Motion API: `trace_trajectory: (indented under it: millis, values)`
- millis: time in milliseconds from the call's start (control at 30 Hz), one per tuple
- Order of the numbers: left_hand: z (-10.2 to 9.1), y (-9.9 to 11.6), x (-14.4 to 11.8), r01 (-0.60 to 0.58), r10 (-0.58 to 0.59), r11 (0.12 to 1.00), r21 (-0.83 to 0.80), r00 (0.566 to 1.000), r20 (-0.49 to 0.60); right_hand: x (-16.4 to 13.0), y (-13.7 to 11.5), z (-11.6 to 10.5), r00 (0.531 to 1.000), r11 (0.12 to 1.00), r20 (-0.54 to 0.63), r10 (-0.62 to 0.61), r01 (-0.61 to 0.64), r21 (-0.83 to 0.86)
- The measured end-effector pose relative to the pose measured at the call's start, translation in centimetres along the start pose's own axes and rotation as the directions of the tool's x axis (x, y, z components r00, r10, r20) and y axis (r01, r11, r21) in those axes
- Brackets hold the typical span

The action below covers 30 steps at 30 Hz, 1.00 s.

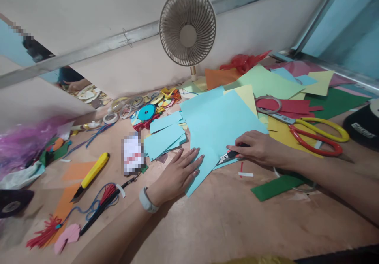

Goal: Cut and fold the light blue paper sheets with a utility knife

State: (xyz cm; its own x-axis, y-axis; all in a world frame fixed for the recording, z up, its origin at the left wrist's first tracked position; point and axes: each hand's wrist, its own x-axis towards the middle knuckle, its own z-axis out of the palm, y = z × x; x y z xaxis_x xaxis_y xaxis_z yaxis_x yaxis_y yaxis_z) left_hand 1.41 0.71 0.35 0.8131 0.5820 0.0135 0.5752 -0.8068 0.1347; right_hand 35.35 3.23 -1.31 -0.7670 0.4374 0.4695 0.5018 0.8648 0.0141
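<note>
My left hand [177, 173] lies flat, fingers spread, pressing on the near corner of a large light-blue paper sheet [219, 125] on the wooden table. My right hand [257, 147] grips a utility knife [227, 156], whose blade end touches the sheet's near right edge. A stack of cut light-blue rectangles [164, 135] lies just left of the sheet. A white band sits on my left wrist.
Red-and-yellow scissors [314, 131] lie right of my right hand on coloured papers. A yellow cutter [93, 173] lies at the left. A green strip [275, 185] is near my right forearm. A desk fan [187, 29] stands at the back. Tape rolls [118, 112] and paper scraps sit at the back left.
</note>
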Motion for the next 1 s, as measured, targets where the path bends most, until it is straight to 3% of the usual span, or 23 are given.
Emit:
trace_trajectory:
  millis: [1000]
  values:
    - [0.3,-0.1,-0.3,-0.001,0.001,1.000,-0.028,1.000,-0.007,0.2,-2.0,0.5,1.000,1.000,0.005,-0.025,0.025,-0.003]
